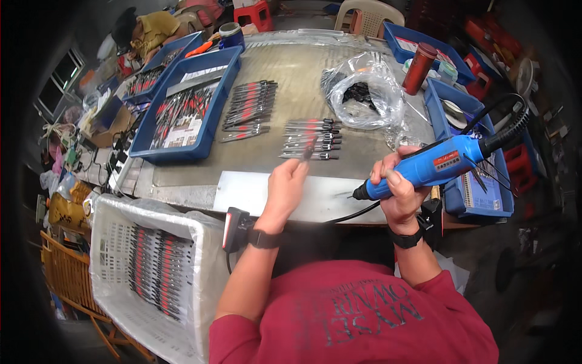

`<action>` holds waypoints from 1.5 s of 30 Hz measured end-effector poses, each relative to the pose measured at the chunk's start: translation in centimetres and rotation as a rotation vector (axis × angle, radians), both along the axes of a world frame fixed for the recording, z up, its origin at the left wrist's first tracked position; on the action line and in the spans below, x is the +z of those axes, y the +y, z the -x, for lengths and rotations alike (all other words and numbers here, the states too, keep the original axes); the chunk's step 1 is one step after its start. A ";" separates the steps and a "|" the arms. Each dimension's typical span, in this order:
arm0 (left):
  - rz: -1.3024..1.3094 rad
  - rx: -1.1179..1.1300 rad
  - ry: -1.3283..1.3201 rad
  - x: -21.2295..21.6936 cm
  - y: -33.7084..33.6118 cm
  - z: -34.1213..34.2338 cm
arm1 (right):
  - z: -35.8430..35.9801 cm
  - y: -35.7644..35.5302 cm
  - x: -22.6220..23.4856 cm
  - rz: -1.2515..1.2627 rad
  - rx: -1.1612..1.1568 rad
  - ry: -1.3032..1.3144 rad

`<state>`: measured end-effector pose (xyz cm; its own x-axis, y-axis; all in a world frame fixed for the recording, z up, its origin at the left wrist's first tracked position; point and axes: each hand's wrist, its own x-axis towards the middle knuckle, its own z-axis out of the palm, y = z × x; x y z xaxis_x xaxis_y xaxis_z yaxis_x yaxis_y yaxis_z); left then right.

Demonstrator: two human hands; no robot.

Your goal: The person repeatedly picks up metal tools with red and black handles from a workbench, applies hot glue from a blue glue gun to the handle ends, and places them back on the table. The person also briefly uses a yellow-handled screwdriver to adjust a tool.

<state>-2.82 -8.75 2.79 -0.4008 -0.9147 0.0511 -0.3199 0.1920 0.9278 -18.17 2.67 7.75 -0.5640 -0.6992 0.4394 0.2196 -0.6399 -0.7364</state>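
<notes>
My right hand (pixel 397 194) is wrapped round a blue electric screwdriver (pixel 433 165), its black nose and thin bit pointing left over a white sheet (pixel 241 189) at the table's near edge. My left hand (pixel 284 193) pinches a slim dark tool (pixel 310 149), blurred, with its upper end rising from the fingertips. Just beyond lies a short stack of slim silver, black and red pen-like tools (pixel 310 128). A longer stack of similar tools (pixel 251 102) lies farther left. A clear plastic bag (pixel 368 108) with small black parts inside stands beyond the right hand.
A blue tray (pixel 209 136) of loose slim tools sits left on the table (pixel 297 60). Below it, a white crate (pixel 203 267) holds stacked rows of them. Blue bins (pixel 476 209) line the right edge, near a red-brown cylinder (pixel 419 68). A person (pixel 156 31) sits at far left.
</notes>
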 end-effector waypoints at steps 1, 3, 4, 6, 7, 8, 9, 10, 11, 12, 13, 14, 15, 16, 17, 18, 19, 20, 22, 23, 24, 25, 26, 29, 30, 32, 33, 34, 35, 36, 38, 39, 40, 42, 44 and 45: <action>0.098 0.009 -0.038 0.2 -0.5 0.4 | 0.2 0.2 -0.1 -0.008 -0.008 -0.008; 0.228 0.025 -0.025 0.4 -1.4 1.2 | 0.5 0.5 -0.2 -0.011 -0.021 -0.029; 0.254 0.021 -0.034 0.4 -1.5 1.5 | 0.6 0.6 -0.3 -0.012 -0.029 -0.021; 0.319 -0.001 -0.005 0.3 -1.9 1.9 | 1.0 0.8 -0.4 -0.019 -0.064 -0.024; 0.225 -0.012 0.014 0.1 -1.9 2.0 | 1.2 0.9 -0.4 -0.056 -0.072 -0.034; 0.130 -0.024 0.031 0.0 -1.8 1.9 | 1.5 0.9 -0.4 -0.086 -0.083 -0.046; 0.011 -0.032 0.041 -0.1 -1.7 1.8 | 1.7 1.0 -0.5 -0.116 -0.095 -0.060; -0.003 -0.048 0.070 -0.2 -1.4 1.6 | 2.0 0.9 -0.5 -0.177 -0.097 -0.049; -0.042 -0.060 0.097 -0.2 -1.1 1.5 | 2.4 0.8 -0.6 -0.238 -0.099 -0.038; -0.108 -0.063 0.118 -0.2 -0.8 1.4 | 2.9 0.6 -0.7 -0.299 -0.100 -0.027; -0.105 -0.111 0.220 -0.2 -0.3 1.5 | 3.3 0.3 -1.0 -0.359 -0.102 -0.004; -0.169 -0.121 0.245 0.0 0.0 1.3 | 3.6 -0.2 -1.4 -0.401 -0.109 0.036; -0.233 -0.130 0.268 0.2 0.3 1.0 | 4.0 -0.7 -1.8 -0.443 -0.115 0.075; -0.307 -0.146 0.317 0.5 0.6 0.7 | 4.4 -1.2 -2.4 -0.437 -0.105 0.135; -0.327 -0.150 0.322 0.7 0.8 0.6 | 4.9 -1.7 -3.0 -0.538 -0.113 0.191; -0.324 -0.142 0.306 0.9 0.9 0.5 | 5.1 -2.0 -3.6 -0.607 -0.128 0.237; -0.340 -0.138 0.306 1.0 1.1 0.4 | 5.4 -2.9 -4.3 -0.694 -0.202 0.340; -0.383 -0.134 0.326 1.1 1.2 0.4 | 5.7 -3.6 -4.8 -0.727 -0.269 0.465; -0.376 -0.149 0.332 1.1 1.4 0.4 | 6.0 -3.9 -5.6 -0.801 -0.206 0.430; -0.378 -0.148 0.329 1.1 1.4 0.4 | 5.9 -3.9 -5.8 -0.783 -0.268 0.536; -0.379 -0.144 0.327 1.1 1.4 0.4 | 5.8 -3.9 -6.0 -0.810 -0.323 0.608; -0.385 -0.153 0.320 1.1 1.4 0.3 | 5.6 -3.8 -6.0 -0.955 -0.323 0.658; -0.381 -0.157 0.322 1.1 1.4 0.3 | 5.5 -3.8 -5.9 -0.972 -0.311 0.685; -0.394 -0.161 0.340 1.0 1.4 0.1 | 5.2 -3.8 -5.6 -1.049 -0.250 0.747; -0.398 -0.165 0.350 1.0 1.4 0.1 | 5.1 -3.9 -5.6 -1.067 -0.257 0.793; -0.408 -0.172 0.372 0.9 1.5 0.0 | 4.9 -4.2 -5.6 -1.087 -0.274 0.871; -0.411 -0.175 0.379 0.9 1.5 0.0 | 4.8 -4.2 -5.6 -1.079 -0.291 0.894; -0.416 -0.178 0.386 0.9 1.5 -0.1 | 4.7 -4.1 -5.6 -1.073 -0.308 0.914; -0.428 -0.186 0.407 0.9 1.5 -0.1 | 4.6 -4.0 -5.5 -1.088 -0.322 0.929; -0.424 -0.188 0.398 0.9 1.6 -0.1 | 4.4 -4.0 -5.4 -1.088 -0.330 0.944; -0.434 -0.201 0.415 0.9 1.7 -0.2 | 4.1 -4.0 -4.8 -1.138 -0.333 0.958; -0.445 -0.200 0.413 0.9 1.8 -0.1 | 4.0 -3.9 -4.4 -1.135 -0.328 0.960; -0.439 -0.199 0.415 0.9 1.9 -0.1 | 4.0 -3.9 -4.1 -1.144 -0.319 0.955; -0.456 -0.195 0.442 0.9 2.1 -0.1 | 4.2 -3.7 -3.3 -1.167 -0.273 0.966; -0.456 -0.176 0.418 0.9 2.3 0.1 | 4.7 -3.5 -2.8 -1.164 -0.219 0.993; -0.462 -0.176 0.424 1.0 2.4 0.2 | 5.0 -3.4 -2.7 -1.101 -0.266 1.034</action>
<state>-3.04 -6.37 3.75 -0.5780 -0.8030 -0.1452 0.0923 -0.2410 0.9661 -23.13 -0.72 5.06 -0.5045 -0.8617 0.0541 -0.6999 0.3714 -0.6101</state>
